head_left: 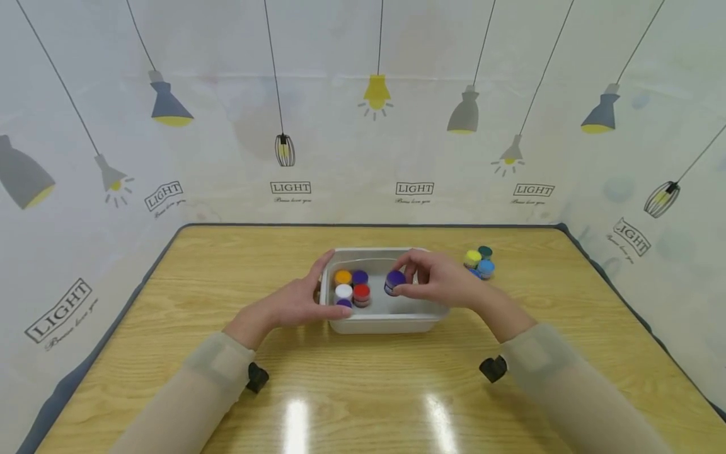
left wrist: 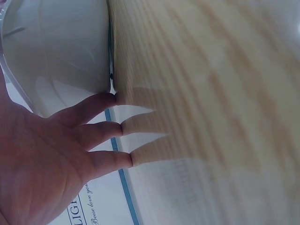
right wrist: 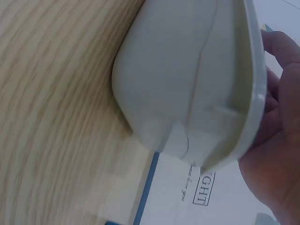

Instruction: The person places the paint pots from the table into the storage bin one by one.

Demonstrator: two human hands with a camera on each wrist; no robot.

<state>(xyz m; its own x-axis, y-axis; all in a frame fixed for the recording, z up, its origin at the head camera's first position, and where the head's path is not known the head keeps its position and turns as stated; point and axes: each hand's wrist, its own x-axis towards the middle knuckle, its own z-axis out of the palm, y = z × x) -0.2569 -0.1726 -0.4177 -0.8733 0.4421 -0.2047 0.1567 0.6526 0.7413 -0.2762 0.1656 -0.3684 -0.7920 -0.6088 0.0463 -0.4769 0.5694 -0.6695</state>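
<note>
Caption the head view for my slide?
Left hand touching white tub of jars; right hand holding a purple-lidded jar.

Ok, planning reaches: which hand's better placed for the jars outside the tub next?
Probably the right hand, after releasing its purple jar: the outside jars lie nearer; the left hand touches the tub's opposite end.

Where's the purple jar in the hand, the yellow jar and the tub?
Purple jar (head_left: pixel 395 280), head view, on its lid.
Yellow jar (head_left: pixel 472 256), head view, on its lid.
Tub (head_left: pixel 387 326), head view, on its front wall.

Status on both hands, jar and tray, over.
Right hand pinches purple jar over tray. Left hand touches tray's left end. No obstruction seen.
</note>
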